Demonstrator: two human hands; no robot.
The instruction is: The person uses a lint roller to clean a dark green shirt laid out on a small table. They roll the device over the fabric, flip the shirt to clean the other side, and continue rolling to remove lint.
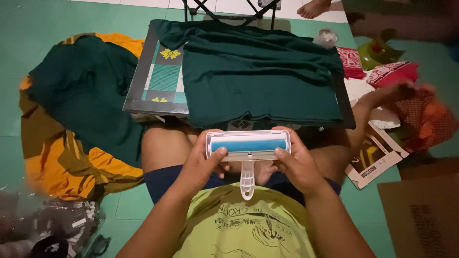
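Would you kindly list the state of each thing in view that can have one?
White-and-blue plastic lint roller: held level, handle toward the person.
Left hand: grip closed on roller's left end.
Right hand: grip closed on right end.
Dark green cloth: folded, flat on the low board.

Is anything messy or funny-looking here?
Yes. The orange and green clothes lie crumpled on the floor, left of the low table. On the table the dark green cloth lies flat. Both hands, left and right, hold a lint roller.

Dim, greenish indoor light with dark corners, blur at the right edge, and wide-angle bending of the frame.
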